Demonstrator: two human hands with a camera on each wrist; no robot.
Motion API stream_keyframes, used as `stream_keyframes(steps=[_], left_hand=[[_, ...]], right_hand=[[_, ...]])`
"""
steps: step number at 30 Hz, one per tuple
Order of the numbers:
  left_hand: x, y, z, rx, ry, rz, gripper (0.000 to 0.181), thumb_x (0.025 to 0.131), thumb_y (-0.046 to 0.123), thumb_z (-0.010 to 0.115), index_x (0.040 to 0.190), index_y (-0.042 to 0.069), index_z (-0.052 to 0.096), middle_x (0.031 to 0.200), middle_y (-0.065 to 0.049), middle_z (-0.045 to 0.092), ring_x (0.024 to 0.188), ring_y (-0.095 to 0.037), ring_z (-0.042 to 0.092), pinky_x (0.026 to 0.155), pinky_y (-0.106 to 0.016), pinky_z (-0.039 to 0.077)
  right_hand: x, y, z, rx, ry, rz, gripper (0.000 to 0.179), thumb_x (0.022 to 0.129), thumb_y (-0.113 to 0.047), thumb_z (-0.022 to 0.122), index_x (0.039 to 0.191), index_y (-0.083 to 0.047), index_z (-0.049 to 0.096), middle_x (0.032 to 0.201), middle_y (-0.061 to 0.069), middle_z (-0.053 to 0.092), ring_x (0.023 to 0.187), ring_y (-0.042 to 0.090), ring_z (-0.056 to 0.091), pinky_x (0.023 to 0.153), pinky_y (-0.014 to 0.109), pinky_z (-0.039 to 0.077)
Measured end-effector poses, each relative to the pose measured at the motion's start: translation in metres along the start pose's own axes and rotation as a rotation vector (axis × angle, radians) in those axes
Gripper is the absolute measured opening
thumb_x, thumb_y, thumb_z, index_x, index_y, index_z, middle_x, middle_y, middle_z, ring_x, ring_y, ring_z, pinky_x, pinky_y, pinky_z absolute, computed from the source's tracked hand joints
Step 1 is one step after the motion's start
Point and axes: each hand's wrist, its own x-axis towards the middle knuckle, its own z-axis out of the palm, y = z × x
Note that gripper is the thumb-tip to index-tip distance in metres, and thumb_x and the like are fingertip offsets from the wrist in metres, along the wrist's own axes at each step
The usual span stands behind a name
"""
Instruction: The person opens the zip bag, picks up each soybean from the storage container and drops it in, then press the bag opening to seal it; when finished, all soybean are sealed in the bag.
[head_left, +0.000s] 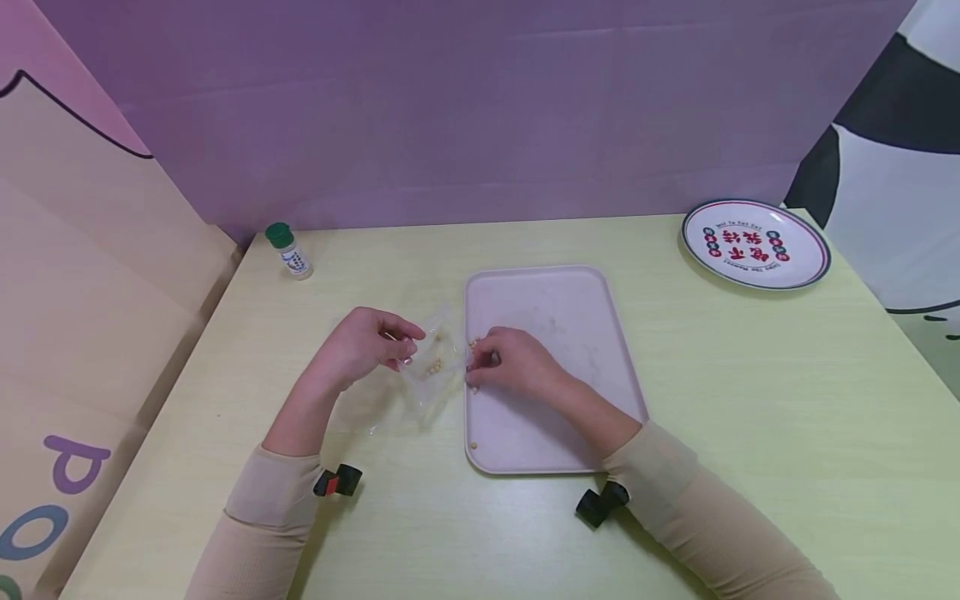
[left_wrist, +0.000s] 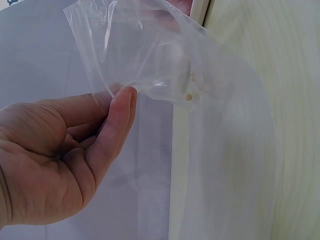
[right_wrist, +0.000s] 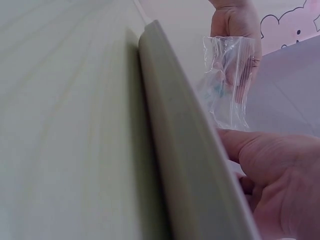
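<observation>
Bag, clear plastic, sits at the left edge of the pink tray, mouth held toward the tray, a few small tan beans already inside. To do this bit well: keep the mouth stretched open and low against the tray rim, feed beans in a few at a time, don't let the film fold shut. Left hand pinches the bag's upper edge between thumb and fingers, other fingers curled loosely. Right hand rests on the tray by the bag mouth, fingers curled tight; looks like it's pinching beans or the bag's lip, can't tell which from these views. Loose beans lie on the tray beside it, one more near the front rim. Green-capped bottle and printed plate sit well apart on the table.
</observation>
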Motion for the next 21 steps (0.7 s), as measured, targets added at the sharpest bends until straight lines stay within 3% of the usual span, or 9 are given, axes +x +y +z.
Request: stream_keyframes(steps=[6,15,21], left_hand=[[-0.0007,-0.0005,-0.0009,-0.007,-0.002,0.013,0.026,0.094,0.005,0.071,0.119,-0.001,0.072,0.102,-0.014,0.069,0.083,-0.025,0.068,0.084,-0.044,0.059],[-0.0005,-0.0006,-0.0025,-0.013,-0.002,-0.002,0.026,0.095,0.006,0.07,0.12,0.0,0.072,0.101,-0.013,0.068,0.086,-0.029,0.068,0.086,-0.045,0.058],[-0.0003,-0.0013,-0.0023,-0.013,0.001,-0.003,0.026,0.095,0.006,0.071,0.119,0.0,0.072,0.101,-0.013,0.068,0.082,-0.024,0.067,0.085,-0.044,0.059]], right_hand=[[-0.0014,0.0001,-0.0023,0.018,-0.037,-0.03,0.006,0.086,-0.018,0.083,0.085,-0.018,0.077,0.083,-0.005,0.061,0.079,0.014,0.053,0.076,0.029,0.045],[0.0019,0.0059,-0.002,0.075,0.085,-0.022,0.011,0.087,-0.007,0.077,0.098,-0.007,0.074,0.084,0.001,0.062,0.078,0.016,0.055,0.072,0.029,0.047],[0.0036,0.0069,-0.0014,0.077,0.096,-0.021,0.017,0.087,-0.005,0.074,0.104,-0.007,0.072,0.081,0.001,0.06,0.075,0.016,0.054,0.071,0.029,0.046]])
